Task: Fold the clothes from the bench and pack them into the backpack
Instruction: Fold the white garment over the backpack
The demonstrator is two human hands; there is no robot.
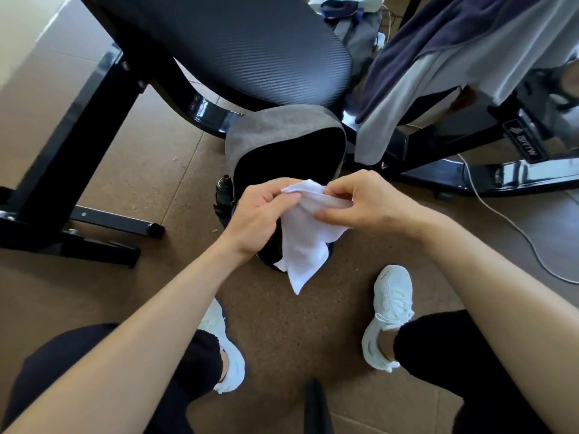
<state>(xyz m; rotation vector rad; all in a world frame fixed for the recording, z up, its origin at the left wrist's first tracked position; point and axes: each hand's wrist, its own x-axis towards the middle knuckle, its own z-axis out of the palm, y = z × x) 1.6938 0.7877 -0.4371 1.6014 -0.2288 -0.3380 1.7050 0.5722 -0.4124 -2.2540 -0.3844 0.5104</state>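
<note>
We hold a small white garment (308, 242) in both hands, just above the backpack (282, 130). Our left hand (260, 214) grips its upper left edge, the fingers (275, 192) curled over the cloth and bunching it. Our right hand (366, 202) pinches the top edge between thumb and fingers (340, 184), so a band of fabric is stretched between the two hands. The rest of the garment hangs loose, and its pointed lower corner drops past the near edge of the backpack.

The backpack stands on the brown floor (141, 170) directly beyond our hands, with a grey top and a black face turned toward us; we cannot tell whether it is unzipped. A dark bottle (223, 195) sits upright at its left side, touching it.

Just beyond the backpack is the black padded counter (250, 42), whose metal frame (78, 126) runs down to the left. To the right, a navy garment (438, 36) and a light grey garment (416, 98) hang draped together, the grey one reaching down close to the right of the backpack. At the far edge, behind the counter, another grey bag (357, 29) lies with some cloth on top.

A white cable (501, 214) trails across the floor on the right. Nearest us are our dark trouser legs and white shoes, the left shoe (228, 349) and the right shoe (388, 311), planted apart on the floor.
</note>
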